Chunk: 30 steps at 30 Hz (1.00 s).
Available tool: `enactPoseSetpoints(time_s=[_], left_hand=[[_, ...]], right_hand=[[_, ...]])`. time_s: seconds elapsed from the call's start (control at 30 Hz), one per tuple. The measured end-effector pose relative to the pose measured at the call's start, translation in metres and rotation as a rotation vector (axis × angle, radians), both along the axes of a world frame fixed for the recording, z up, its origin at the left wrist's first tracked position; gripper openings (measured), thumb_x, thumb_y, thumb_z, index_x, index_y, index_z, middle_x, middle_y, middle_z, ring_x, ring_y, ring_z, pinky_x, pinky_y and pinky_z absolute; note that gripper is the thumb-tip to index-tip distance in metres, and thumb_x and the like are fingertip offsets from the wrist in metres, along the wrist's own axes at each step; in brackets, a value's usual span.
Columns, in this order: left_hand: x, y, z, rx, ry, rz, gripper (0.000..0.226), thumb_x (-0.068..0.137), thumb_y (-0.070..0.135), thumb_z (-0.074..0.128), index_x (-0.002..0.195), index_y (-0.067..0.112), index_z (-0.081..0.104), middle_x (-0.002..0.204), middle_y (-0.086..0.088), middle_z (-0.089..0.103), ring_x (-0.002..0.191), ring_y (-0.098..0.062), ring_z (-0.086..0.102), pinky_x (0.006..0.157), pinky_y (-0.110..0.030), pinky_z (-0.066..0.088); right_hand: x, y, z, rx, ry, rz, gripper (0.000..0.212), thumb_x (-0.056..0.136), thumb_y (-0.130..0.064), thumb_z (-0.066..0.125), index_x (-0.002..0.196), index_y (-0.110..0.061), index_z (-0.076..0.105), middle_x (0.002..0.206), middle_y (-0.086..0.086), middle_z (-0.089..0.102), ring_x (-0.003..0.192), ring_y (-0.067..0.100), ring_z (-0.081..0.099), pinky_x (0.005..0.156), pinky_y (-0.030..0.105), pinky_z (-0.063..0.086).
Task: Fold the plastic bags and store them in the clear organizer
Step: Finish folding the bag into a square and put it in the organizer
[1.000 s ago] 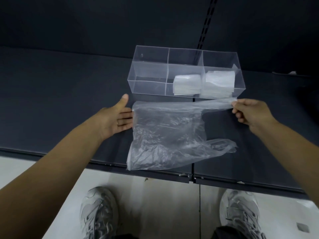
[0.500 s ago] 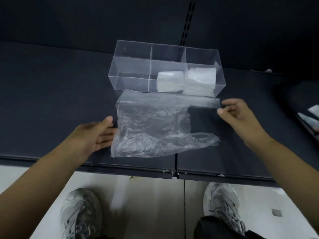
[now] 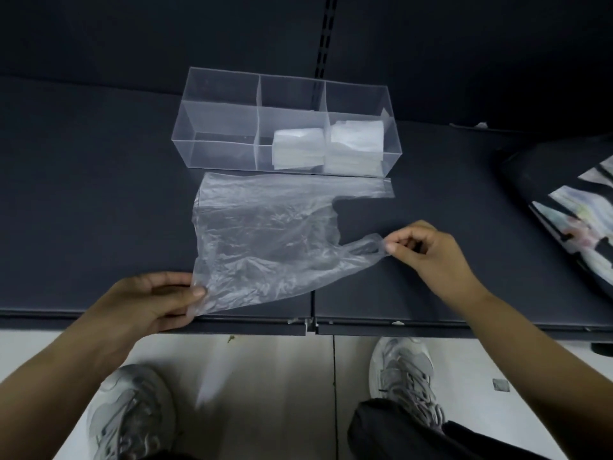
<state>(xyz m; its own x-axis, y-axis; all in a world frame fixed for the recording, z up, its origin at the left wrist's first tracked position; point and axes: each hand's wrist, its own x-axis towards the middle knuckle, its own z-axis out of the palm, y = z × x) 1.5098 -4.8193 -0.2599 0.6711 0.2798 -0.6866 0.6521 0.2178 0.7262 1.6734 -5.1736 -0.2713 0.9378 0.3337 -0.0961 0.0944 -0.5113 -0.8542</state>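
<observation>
One crumpled clear plastic bag (image 3: 265,234) lies flat, long axis left–right — left hand (image 3: 156,303) pinches its near corner, right hand (image 3: 428,257) its near handle; clear rectangular organizer (image 3: 219,127) sits just beyond.

The dark shelf (image 3: 99,194) carries a clear organizer (image 3: 232,141) and, just before it, a plastic bag (image 3: 265,234).
</observation>
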Motion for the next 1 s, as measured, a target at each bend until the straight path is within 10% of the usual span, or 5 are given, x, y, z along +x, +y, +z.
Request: enactPoseSetpoints(time_s=[0.3, 0.6, 0.83, 1.0], left_hand=[[0.005, -0.010, -0.001, -0.057, -0.064, 0.320, 0.011, 0.078, 0.001, 0.067, 0.086, 0.009, 0.065, 0.073, 0.000, 0.074, 0.066, -0.007, 0.071, 0.053, -0.014, 0.053], [0.000, -0.019, 0.001, 0.082, -0.020, 0.272, 0.009, 0.084, -0.003, 0.065, 0.089, 0.005, 0.065, 0.068, -0.007, 0.072, 0.055, -0.012, 0.069, 0.050, -0.014, 0.052], [0.006, -0.036, 0.008, 0.138, 0.083, -0.063, 0.040, 0.082, 0.044, 0.068, 0.073, 0.005, 0.068, 0.050, -0.004, 0.054, 0.042, -0.016, 0.056, 0.040, -0.019, 0.042], [0.007, -0.033, 0.001, 0.220, 0.074, -0.033, 0.035, 0.086, 0.027, 0.069, 0.059, 0.011, 0.054, 0.042, 0.001, 0.041, 0.035, -0.012, 0.040, 0.037, -0.021, 0.032]], right_hand=[[-0.007, -0.010, 0.010, 0.275, 0.352, -0.215, 0.019, 0.096, -0.006, 0.051, 0.078, -0.008, 0.056, 0.061, 0.000, 0.060, 0.054, 0.008, 0.052, 0.054, 0.017, 0.047], [-0.026, -0.035, 0.006, -0.369, 0.063, -0.248, 0.025, 0.091, -0.016, 0.060, 0.067, -0.014, 0.059, 0.053, -0.009, 0.063, 0.039, 0.004, 0.049, 0.049, 0.026, 0.039], [-0.033, -0.044, 0.007, -0.458, 0.054, -0.185, 0.025, 0.091, -0.023, 0.059, 0.067, -0.018, 0.060, 0.057, -0.009, 0.062, 0.044, 0.009, 0.051, 0.051, 0.020, 0.039], [-0.037, -0.045, 0.011, -0.506, -0.010, -0.210, 0.022, 0.090, -0.019, 0.062, 0.068, -0.021, 0.061, 0.058, -0.003, 0.063, 0.058, 0.010, 0.058, 0.053, 0.025, 0.039]])
